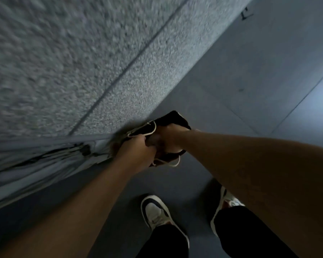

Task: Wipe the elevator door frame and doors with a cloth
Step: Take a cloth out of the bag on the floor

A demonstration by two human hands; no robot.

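Note:
A dark cloth with a pale stitched edge is bunched between both hands low in front of me. My left hand grips its near side and my right hand grips its far side, the two hands touching. The cloth sits beside the bottom corner of a speckled grey stone frame, close to where it meets the floor. A grooved metal strip with dark smudges runs along the frame's base at the left. The picture is blurred by motion.
The grey tiled floor stretches to the right with thin joints. My two feet in white and dark sneakers stand just below the hands. A vertical seam runs through the stone surface.

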